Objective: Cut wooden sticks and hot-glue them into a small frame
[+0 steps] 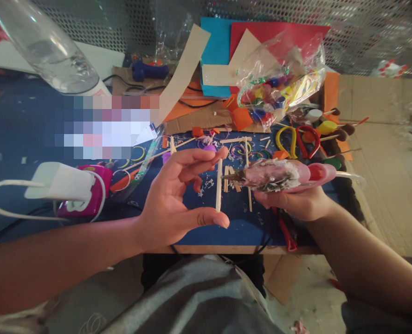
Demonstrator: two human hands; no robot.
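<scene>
Between the thumb and a fingertip of my left hand [178, 195], a short wooden stick [219, 185] is pinched by its two ends, roughly upright in view. My right hand [296, 202] grips a pink hot glue gun [279, 175], its body crusted with grey-white residue. The metal nozzle points left and sits at or very near the middle of the stick; whether they touch I cannot tell. A clear glue stick [350, 176] pokes out of the gun's back. Behind the nozzle, more wooden sticks [226, 178] lie on the blue table [192, 232].
A power adapter [58, 185] is plugged into a magenta socket block [101, 178] at left. A plastic bottle [53, 51] leans in at upper left. Yellow pliers-like handles [286, 141], a plastic bag [286, 88] of coloured pieces and cardboard [383, 162] surround the right side.
</scene>
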